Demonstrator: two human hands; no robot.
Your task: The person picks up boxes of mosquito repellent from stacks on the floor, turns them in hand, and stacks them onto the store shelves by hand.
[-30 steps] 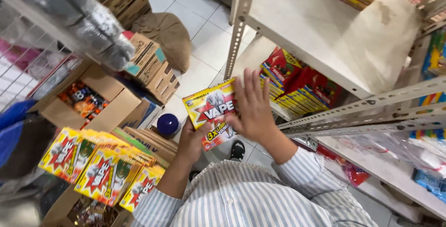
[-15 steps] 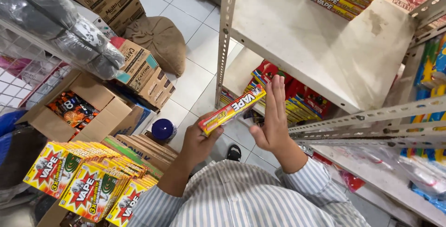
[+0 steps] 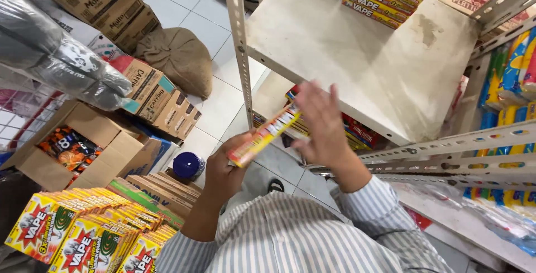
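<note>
A stack of matching yellow-and-red cartons point(image 3: 84, 239) fills the lower left. The left hand point(image 3: 223, 169) is closed on the near end of a flat yellow-and-red carton point(image 3: 262, 136), held edge-on and tilted up in the air before the empty white shelf point(image 3: 363, 55). It looks light and stiff, with crushable corners, so it is best pinched across its broad faces. The right hand point(image 3: 321, 122) is spread flat against its far end, holding nothing.
</note>
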